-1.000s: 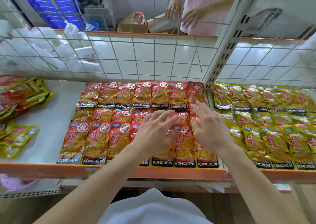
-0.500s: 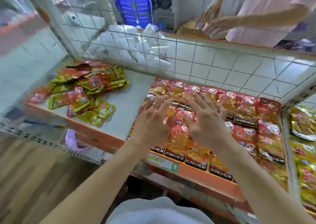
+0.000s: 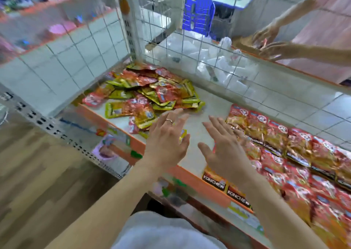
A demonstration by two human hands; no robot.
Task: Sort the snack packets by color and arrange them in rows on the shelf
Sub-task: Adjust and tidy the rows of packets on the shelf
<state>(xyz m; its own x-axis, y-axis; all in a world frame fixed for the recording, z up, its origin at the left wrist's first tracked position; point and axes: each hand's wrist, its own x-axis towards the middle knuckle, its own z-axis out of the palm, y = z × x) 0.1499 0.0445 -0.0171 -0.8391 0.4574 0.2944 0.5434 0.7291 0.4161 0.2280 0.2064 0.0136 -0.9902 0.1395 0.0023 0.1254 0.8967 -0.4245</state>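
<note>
Both hands empty, fingers spread. Left hand [image 3: 167, 144] is over the shelf [image 3: 209, 100] front edge, beside the mixed red/yellow packet pile [image 3: 148, 95] in the back-left corner. Right hand [image 3: 224, 153] is at the left end of the red KONCHEW rows [image 3: 294, 153]. The shelf is white with an orange lip. Wire mesh [image 3: 190, 45] behind, wood floor [image 3: 38, 172] below.

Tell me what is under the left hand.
The edge of a yellow packet peeks out beside the left hand, on the pale shelf. The hand covers the rest, so how many packets lie beneath cannot be told.
</note>
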